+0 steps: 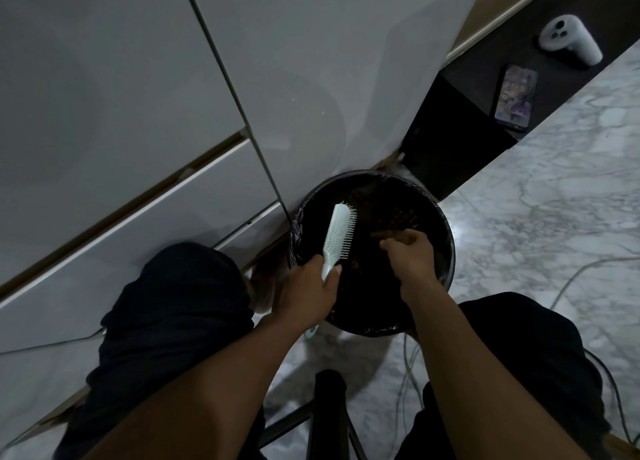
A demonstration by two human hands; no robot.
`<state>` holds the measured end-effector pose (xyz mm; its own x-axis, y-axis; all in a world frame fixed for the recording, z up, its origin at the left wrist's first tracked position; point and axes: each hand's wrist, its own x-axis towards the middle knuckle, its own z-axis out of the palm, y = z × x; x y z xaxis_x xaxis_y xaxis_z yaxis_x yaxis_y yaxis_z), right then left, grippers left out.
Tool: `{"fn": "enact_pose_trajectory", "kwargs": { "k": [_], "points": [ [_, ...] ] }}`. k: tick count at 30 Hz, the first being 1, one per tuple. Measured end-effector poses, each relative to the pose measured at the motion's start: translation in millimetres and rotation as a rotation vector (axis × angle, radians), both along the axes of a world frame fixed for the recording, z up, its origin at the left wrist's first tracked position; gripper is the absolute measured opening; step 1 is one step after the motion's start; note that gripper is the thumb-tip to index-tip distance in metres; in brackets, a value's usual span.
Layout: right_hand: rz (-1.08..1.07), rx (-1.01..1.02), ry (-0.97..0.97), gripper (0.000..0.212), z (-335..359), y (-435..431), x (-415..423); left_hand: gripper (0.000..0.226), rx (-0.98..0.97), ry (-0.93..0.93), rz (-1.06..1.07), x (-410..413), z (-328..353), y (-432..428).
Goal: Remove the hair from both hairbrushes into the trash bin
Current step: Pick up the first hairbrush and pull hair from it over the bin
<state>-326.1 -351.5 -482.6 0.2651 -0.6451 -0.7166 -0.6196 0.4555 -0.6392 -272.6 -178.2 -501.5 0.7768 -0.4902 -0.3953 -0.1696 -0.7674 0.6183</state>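
Forearms in close; left hand [309,288] gripping white hairbrush [337,237] handle over black-lined trash bin [446,237], right hand [408,253] fingers pinched inside bin, hair unclear; mid-clean, next: re-pick bristles.

second hairbrush [310,331] mostly hidden under left forearm, right hand [408,251] fingertips blurred, bin contents indistinct

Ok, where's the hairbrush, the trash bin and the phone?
hairbrush [338,232]: head view, back of the brush head.
trash bin [449,248]: head view, right rim.
phone [516,95]: head view, middle of its patterned case.
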Motion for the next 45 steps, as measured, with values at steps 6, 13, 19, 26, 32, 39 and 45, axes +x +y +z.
{"fn": "enact_pose_trajectory", "kwargs": {
  "k": [6, 13, 19, 26, 32, 39, 45],
  "points": [
    [0.171, -0.022, -0.056, 0.057, 7.8, 7.9, 4.8, 0.03, 0.047, -0.151, -0.166, -2.0, 16.6, -0.8],
    [0.128, 0.213, -0.235, 0.06, 10.8, 5.0, 13.6, 0.036, 0.088, -0.291, -0.352, -3.4, 23.0, 1.3],
    [0.344, 0.025, -0.07, 0.074, 7.5, 8.9, 7.1, 0.035, 0.086, -0.265, -0.321, -2.0, 22.4, 1.2],
    [0.229, -0.091, -0.112, 0.061, -2.1, 6.4, 3.7, 0.035, 0.097, -0.249, -0.301, -1.3, 15.1, 3.2],
    [0.196, -0.295, 0.064, 0.057, -15.4, -4.8, -1.9, 0.032, 0.089, -0.17, -0.128, 1.6, 8.7, 2.9],
    [0.486, -0.389, -0.066, 0.012, -18.0, 12.4, 1.9, 0.038, 0.007, -0.011, 0.003, 0.9, 5.8, -1.0],
    [0.544, -0.387, -0.196, 0.016, -10.0, 24.4, 9.8, 0.034, -0.02, 0.026, -0.016, 0.5, 1.4, 0.2]
  ]
}}
